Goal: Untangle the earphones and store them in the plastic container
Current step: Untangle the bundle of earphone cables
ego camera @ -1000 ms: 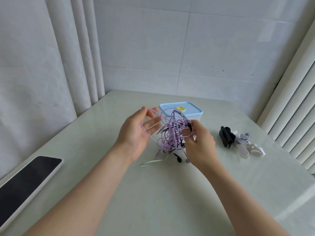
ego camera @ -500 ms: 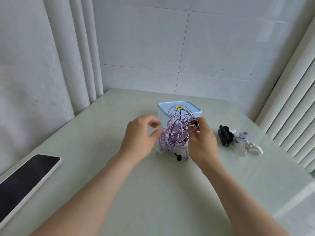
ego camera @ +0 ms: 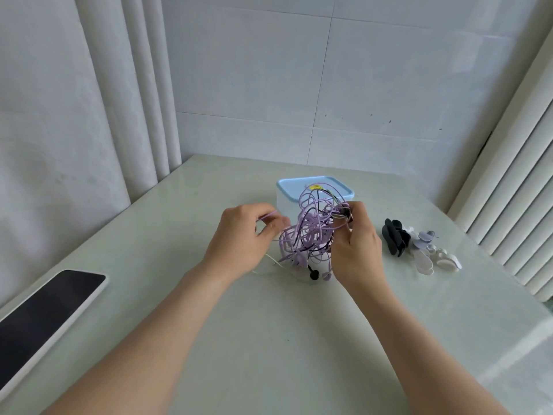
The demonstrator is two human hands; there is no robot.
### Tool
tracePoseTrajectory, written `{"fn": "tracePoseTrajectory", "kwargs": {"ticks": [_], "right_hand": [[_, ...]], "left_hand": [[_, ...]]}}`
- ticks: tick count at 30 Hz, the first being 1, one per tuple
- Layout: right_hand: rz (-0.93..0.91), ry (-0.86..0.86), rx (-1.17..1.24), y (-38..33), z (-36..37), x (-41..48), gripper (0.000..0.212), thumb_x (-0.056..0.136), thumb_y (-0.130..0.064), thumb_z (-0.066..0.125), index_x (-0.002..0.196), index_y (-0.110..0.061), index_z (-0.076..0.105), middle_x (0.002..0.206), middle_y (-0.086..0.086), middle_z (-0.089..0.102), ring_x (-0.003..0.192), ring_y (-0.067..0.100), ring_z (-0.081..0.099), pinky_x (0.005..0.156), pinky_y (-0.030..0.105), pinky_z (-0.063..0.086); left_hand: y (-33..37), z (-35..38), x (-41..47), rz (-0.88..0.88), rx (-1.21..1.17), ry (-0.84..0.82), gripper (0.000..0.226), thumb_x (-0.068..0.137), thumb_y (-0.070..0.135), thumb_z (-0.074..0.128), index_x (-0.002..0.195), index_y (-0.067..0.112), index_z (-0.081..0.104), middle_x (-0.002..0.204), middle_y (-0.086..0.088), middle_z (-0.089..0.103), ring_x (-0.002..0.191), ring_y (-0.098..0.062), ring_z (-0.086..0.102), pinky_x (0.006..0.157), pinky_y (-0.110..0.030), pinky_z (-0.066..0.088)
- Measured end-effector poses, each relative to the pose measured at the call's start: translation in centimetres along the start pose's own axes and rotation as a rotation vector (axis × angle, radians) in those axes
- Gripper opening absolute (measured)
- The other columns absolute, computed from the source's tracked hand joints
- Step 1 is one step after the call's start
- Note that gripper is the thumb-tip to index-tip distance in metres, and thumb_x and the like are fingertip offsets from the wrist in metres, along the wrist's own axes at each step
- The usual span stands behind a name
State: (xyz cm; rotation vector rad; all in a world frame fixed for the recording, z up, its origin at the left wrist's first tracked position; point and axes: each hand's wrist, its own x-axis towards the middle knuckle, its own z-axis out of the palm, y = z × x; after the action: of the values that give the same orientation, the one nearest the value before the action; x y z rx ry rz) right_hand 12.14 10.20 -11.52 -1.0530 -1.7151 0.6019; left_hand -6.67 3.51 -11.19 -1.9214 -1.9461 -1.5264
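Holding tangled earphones (ego camera: 311,232) up between both hands, mid-table, just near of the plastic container (ego camera: 287,202).
Taller than wide, long axis roughly upright, top loops overlapping the container's lid in view, loose ends trailing onto the table (ego camera: 269,339). Mostly thin glossy lilac cord, with black and pale strands mixed in. Round black earbud (ego camera: 314,275) lowest. Pinching one lilac strand stretched leftward with left hand (ego camera: 239,238). Gripping the upper right of the bundle with curled right hand (ego camera: 356,244). Container: rounded rectangle, translucent white, light blue lid. Right: flat black, lilac and white plastic pieces (ego camera: 419,250). Near left: phone (ego camera: 45,310), dark glossy screen.
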Motion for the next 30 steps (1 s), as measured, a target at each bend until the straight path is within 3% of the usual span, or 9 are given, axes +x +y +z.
{"fn": "tracePoseTrajectory", "kwargs": {"ticks": [2, 6, 11, 15, 20, 22, 24, 26, 30], "right_hand": [[0.015, 0.021, 0.01, 0.2, 0.0, 0.1, 0.033, 0.102, -0.005, 0.04, 0.107, -0.035, 0.051, 0.093, -0.011, 0.065, 0.084, 0.026, 0.051, 0.069, 0.035, 0.037], [0.031, 0.054, 0.035, 0.4, -0.1, 0.2, 0.024, 0.106, -0.011, 0.041, 0.109, -0.033, 0.051, 0.099, -0.009, 0.066, 0.086, 0.025, 0.052, 0.071, 0.035, 0.038], [0.033, 0.025, 0.033, 0.3, 0.0, 0.1, 0.03, 0.104, -0.008, 0.039, 0.108, -0.036, 0.05, 0.097, -0.009, 0.065, 0.088, 0.027, 0.051, 0.072, 0.036, 0.037], [0.014, 0.017, 0.023, 0.2, 0.0, 0.0, 0.033, 0.102, -0.005, 0.038, 0.108, -0.034, 0.05, 0.096, -0.008, 0.064, 0.09, 0.029, 0.052, 0.074, 0.036, 0.037], [0.006, 0.007, 0.014, 0.1, 0.1, 0.0, 0.029, 0.105, -0.008, 0.04, 0.108, -0.035, 0.05, 0.095, -0.016, 0.061, 0.095, 0.028, 0.052, 0.074, 0.034, 0.038], [-0.005, -0.005, 0.014, -0.1, 0.1, -0.2, 0.029, 0.105, -0.006, 0.041, 0.112, -0.031, 0.054, 0.097, -0.02, 0.06, 0.099, 0.023, 0.051, 0.075, 0.02, 0.038], [-0.015, -0.006, 0.013, -0.2, 0.2, -0.2, 0.031, 0.104, -0.004, 0.041, 0.118, -0.027, 0.057, 0.099, -0.021, 0.061, 0.101, 0.021, 0.051, 0.075, 0.011, 0.036], [-0.003, -0.003, 0.022, -0.2, 0.3, -0.3, 0.033, 0.103, -0.003, 0.041, 0.118, -0.028, 0.057, 0.098, -0.02, 0.062, 0.096, 0.022, 0.051, 0.075, 0.02, 0.04], [0.056, 0.021, 0.014, -0.1, 0.5, -0.1, 0.026, 0.105, -0.012, 0.042, 0.114, -0.031, 0.057, 0.09, -0.014, 0.067, 0.075, 0.016, 0.055, 0.062, 0.03, 0.04]], "left_hand": [[-0.3, 0.0, 0.2, -0.024, 0.006, 0.047, 0.011, 0.102, 0.023, 0.066, 0.103, 0.017, 0.076, 0.083, 0.011, 0.072, 0.056, -0.016, 0.047, 0.062, -0.017, 0.04], [-0.3, 0.3, 0.2, -0.239, -0.135, 0.219, 0.056, 0.084, -0.004, 0.064, 0.133, 0.023, 0.061, 0.098, 0.011, 0.066, 0.059, -0.01, 0.047, 0.068, -0.014, 0.044], [-0.4, -0.1, 0.2, -0.244, -0.096, 0.25, 0.05, 0.077, 0.007, 0.08, 0.121, 0.025, 0.064, 0.094, 0.009, 0.054, 0.061, -0.003, 0.049, 0.073, -0.024, 0.047], [-0.8, 0.4, -0.1, -0.037, 0.034, 0.141, 0.032, 0.073, 0.031, 0.095, 0.101, 0.028, 0.08, 0.091, 0.009, 0.063, 0.079, 0.001, 0.058, 0.08, -0.007, 0.04], [-1.2, 1.0, -0.1, -0.035, 0.065, 0.15, 0.005, 0.09, 0.02, 0.082, 0.087, 0.019, 0.077, 0.088, 0.007, 0.068, 0.075, 0.004, 0.055, 0.072, -0.013, 0.037], [-1.1, 1.1, 0.1, -0.131, 0.024, 0.146, 0.005, 0.097, 0.019, 0.072, 0.094, 0.016, 0.071, 0.101, 0.004, 0.066, 0.08, 0.0, 0.054, 0.075, -0.017, 0.034], [-0.8, 1.3, 0.3, -0.292, -0.136, 0.165, 0.008, 0.104, 0.021, 0.061, 0.098, 0.018, 0.065, 0.113, 0.002, 0.064, 0.095, -0.015, 0.061, 0.083, -0.023, 0.041], [-0.2, 1.2, 0.5, -0.451, -0.435, 0.207, 0.013, 0.11, 0.024, 0.052, 0.101, 0.019, 0.06, 0.117, 0.001, 0.066, 0.11, -0.02, 0.069, 0.097, -0.034, 0.053], [1.9, 0.7, 0.9, -0.595, -1.084, 0.235, 0.017, 0.116, 0.018, 0.036, 0.102, 0.014, 0.045, 0.114, -0.02, 0.077, 0.106, -0.033, 0.077, 0.103, -0.047, 0.057]]}}
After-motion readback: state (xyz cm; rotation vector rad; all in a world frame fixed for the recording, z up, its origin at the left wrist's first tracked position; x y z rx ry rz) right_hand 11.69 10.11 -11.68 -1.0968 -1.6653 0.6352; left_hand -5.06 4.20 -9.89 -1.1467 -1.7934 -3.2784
